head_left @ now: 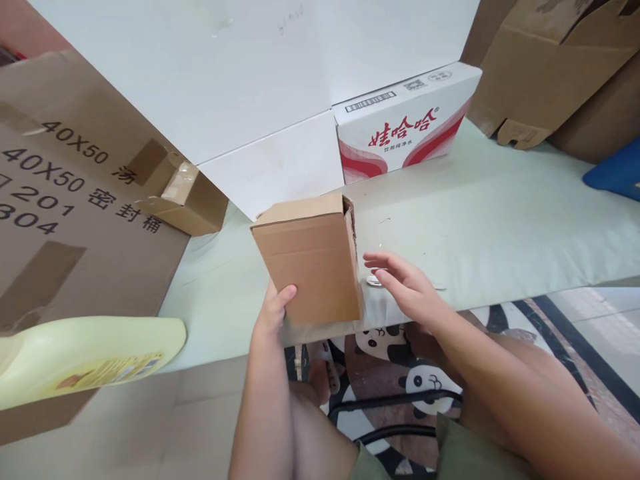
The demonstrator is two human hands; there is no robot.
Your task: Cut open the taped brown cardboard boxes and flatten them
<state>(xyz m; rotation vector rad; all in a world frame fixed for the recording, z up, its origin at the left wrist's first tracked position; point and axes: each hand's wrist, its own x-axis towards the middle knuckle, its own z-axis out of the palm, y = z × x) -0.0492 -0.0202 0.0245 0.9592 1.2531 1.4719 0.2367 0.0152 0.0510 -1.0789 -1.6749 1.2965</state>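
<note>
A brown cardboard box (pixel 315 267) is tilted near the front edge of the covered table. My left hand (pixel 274 307) grips its lower left side, the thumb on the near face and the other fingers hidden behind. The box's right end looks rough and partly open. To the right of the box, my right hand (pixel 403 283) is apart from it, fingers extended and slightly curved, with nothing in them. Under that hand a small white object (pixel 374 281) lies on the cloth, partly covered, its kind unclear.
A white carton with red lettering (pixel 400 137) stands at the back beside white panels (pixel 240 80). On the left are a large printed carton (pixel 65 200), a small cardboard box (pixel 193 200) and a pale yellow bottle (pixel 95 353). Something blue (pixel 615 172) and more cardboard (pixel 540 60) sit at right.
</note>
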